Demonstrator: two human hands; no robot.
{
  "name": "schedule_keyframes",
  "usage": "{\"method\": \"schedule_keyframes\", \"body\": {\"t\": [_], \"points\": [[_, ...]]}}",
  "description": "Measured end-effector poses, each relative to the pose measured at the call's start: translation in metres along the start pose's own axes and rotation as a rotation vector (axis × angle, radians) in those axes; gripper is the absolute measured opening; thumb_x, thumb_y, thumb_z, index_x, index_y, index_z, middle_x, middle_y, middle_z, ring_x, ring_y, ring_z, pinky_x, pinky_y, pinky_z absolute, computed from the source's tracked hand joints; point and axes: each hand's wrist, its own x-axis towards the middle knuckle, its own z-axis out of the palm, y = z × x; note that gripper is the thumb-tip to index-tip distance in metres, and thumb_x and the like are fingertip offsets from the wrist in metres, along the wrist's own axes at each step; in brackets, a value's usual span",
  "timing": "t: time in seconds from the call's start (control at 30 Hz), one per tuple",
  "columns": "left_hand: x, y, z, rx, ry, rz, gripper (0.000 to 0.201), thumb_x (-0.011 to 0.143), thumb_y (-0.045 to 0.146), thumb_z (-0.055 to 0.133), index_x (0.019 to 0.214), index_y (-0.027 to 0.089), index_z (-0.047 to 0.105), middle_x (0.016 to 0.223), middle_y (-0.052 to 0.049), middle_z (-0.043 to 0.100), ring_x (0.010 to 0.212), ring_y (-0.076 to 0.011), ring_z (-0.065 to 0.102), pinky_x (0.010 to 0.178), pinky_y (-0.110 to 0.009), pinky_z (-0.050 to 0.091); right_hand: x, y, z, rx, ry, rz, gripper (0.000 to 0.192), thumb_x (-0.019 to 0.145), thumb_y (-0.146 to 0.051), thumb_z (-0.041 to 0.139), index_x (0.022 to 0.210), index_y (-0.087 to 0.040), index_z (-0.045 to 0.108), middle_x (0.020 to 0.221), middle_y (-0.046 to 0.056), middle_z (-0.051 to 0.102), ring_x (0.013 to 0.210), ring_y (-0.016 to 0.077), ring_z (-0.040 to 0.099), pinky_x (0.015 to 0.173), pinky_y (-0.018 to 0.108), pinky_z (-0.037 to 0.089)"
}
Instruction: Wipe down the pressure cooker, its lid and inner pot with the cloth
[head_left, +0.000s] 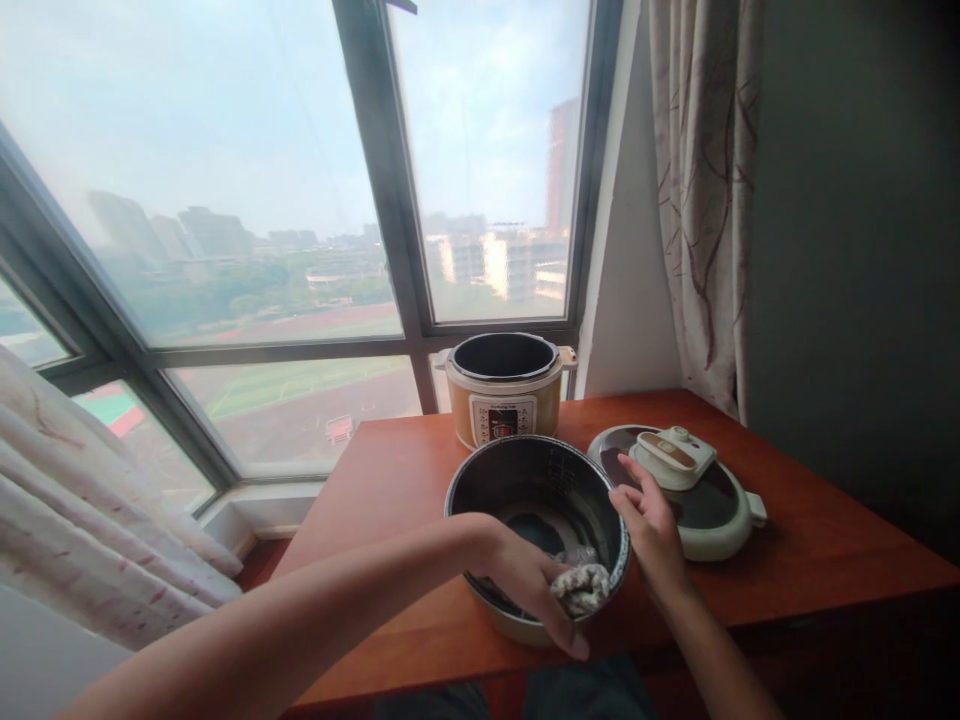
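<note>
A dark-lined inner cooking pot (pixel 517 480) sits near the front of the wooden table, its mouth tipped toward me. My left hand (pixel 529 580) reaches over the near rim, closed on a crumpled grey-white cloth (pixel 583 585) that lies against the pot's inner wall at the right. My right hand (pixel 651 515) grips the pot's right rim between thumb and fingers, with the index finger pointing outward. Behind the pot stands the electric pressure cooker body (pixel 461 405), lidless, its control panel facing me. The cooker lid (pixel 716 540) lies to the right of the pot, handle up.
The reddish-brown wooden table (pixel 375 480) ends close in front of my legs (pixel 585 690). Large windows (pixel 255 200) rise beyond it. A patterned curtain (pixel 705 200) hangs at the right back, and another curtain (pixel 90 530) is at the left.
</note>
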Motion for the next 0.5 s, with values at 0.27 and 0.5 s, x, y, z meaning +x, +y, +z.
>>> {"method": "schedule_keyframes", "body": {"t": [0.27, 0.5], "points": [[-0.013, -0.014, -0.001, 0.057, -0.016, -0.138, 0.076, 0.057, 0.052, 0.082, 0.124, 0.02, 0.065, 0.121, -0.006, 0.067, 0.123, -0.0356, 0.056, 0.106, -0.044, 0.043, 0.019, -0.007, -0.006, 0.119, -0.265, 0.161, 0.061, 0.078, -0.05, 0.074, 0.129, -0.021, 0.057, 0.08, -0.001, 0.066, 0.072, 0.0171, 0.06, 0.069, 0.028, 0.046], [-0.008, -0.011, 0.012, -0.148, 0.12, -0.075, 0.077, 0.061, 0.055, 0.079, 0.128, 0.02, 0.062, 0.122, -0.005, 0.066, 0.121, -0.0317, 0.056, 0.104, -0.042, 0.043, -0.023, 0.007, -0.019, 0.01, -0.051, 0.16, 0.063, 0.08, -0.058, 0.069, 0.131, -0.022, 0.059, 0.086, 0.003, 0.072, 0.083, 0.0231, 0.065, 0.079, 0.032, 0.05]]}}
